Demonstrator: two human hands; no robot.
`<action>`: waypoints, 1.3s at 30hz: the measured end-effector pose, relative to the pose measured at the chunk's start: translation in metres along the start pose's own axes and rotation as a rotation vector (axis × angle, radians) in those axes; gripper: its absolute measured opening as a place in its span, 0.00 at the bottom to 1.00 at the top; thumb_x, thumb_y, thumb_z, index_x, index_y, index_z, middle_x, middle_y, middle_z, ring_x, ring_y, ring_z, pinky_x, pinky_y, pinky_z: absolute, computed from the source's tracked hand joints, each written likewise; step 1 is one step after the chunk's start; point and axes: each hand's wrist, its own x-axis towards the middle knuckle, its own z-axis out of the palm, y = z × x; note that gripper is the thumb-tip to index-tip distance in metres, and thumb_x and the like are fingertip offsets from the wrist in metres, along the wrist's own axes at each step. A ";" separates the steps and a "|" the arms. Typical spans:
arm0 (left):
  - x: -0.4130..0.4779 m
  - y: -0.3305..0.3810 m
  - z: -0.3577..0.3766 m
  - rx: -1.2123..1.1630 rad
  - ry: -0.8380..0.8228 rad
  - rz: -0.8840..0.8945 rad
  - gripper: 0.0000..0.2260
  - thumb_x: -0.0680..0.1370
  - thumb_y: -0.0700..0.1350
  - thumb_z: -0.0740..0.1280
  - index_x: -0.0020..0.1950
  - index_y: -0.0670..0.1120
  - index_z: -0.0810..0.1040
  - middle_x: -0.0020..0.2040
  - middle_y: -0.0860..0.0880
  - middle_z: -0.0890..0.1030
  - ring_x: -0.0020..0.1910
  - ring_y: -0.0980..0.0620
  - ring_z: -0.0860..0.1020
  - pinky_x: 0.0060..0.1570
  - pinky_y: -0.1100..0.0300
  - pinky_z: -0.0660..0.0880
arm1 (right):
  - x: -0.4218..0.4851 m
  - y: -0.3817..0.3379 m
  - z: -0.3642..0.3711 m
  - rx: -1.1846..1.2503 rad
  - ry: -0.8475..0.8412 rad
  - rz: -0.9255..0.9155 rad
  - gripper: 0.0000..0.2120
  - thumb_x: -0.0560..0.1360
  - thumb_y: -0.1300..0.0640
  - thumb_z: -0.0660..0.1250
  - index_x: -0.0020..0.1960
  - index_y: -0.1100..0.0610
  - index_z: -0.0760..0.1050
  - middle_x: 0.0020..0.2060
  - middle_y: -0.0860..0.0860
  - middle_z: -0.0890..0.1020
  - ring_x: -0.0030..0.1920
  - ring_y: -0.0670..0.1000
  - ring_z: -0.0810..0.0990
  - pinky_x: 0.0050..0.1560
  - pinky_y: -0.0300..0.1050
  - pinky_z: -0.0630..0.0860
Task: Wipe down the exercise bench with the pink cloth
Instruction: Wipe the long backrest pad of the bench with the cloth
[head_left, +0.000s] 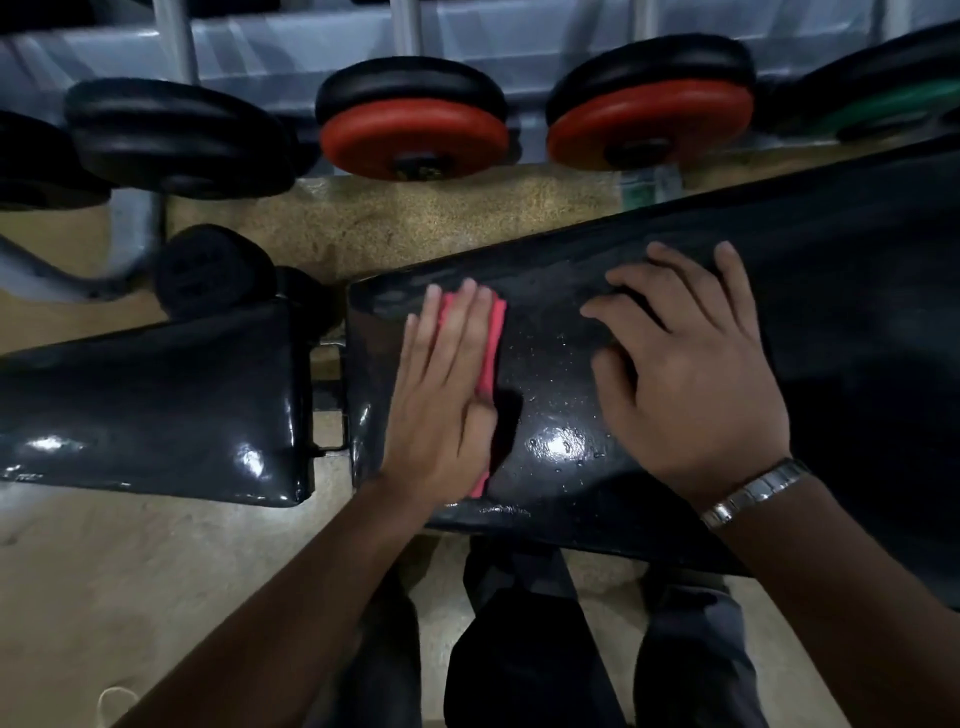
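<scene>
Nearest: left forearm (291, 597), then wristwatch (753, 491) on the right wrist. Left grip (441, 384) released, fingers straight, pressing pink cloth (496, 332) flat on left end of black padded table (857, 312). Right grip (691, 374) released too, spread on the pad beside it, holding nothing. Droplets (561, 447) between the two: wet, not yet wiped there. Judged partway; long right stretch and separate seat pad (156, 405) likely left. No containers in view. Dumbbells (415, 130) racked beyond.
</scene>
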 end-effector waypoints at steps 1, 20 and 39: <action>-0.005 -0.007 -0.002 0.026 -0.020 0.054 0.36 0.74 0.42 0.53 0.84 0.39 0.56 0.86 0.43 0.56 0.86 0.42 0.47 0.82 0.34 0.48 | 0.000 0.000 0.000 0.010 -0.001 0.002 0.13 0.76 0.57 0.64 0.59 0.57 0.80 0.61 0.56 0.79 0.71 0.61 0.72 0.77 0.67 0.55; -0.042 -0.017 0.001 0.114 0.010 -0.066 0.38 0.74 0.45 0.53 0.86 0.41 0.53 0.87 0.46 0.53 0.86 0.45 0.46 0.83 0.37 0.48 | 0.002 0.000 -0.002 0.006 0.003 -0.006 0.14 0.77 0.56 0.62 0.59 0.55 0.80 0.61 0.55 0.79 0.71 0.60 0.72 0.78 0.66 0.55; -0.056 0.029 0.028 -0.021 0.224 -0.422 0.34 0.78 0.46 0.47 0.86 0.45 0.51 0.87 0.50 0.50 0.86 0.49 0.41 0.84 0.44 0.41 | -0.001 -0.001 0.001 -0.001 0.022 -0.010 0.14 0.77 0.55 0.59 0.59 0.55 0.80 0.60 0.55 0.79 0.70 0.60 0.72 0.78 0.64 0.55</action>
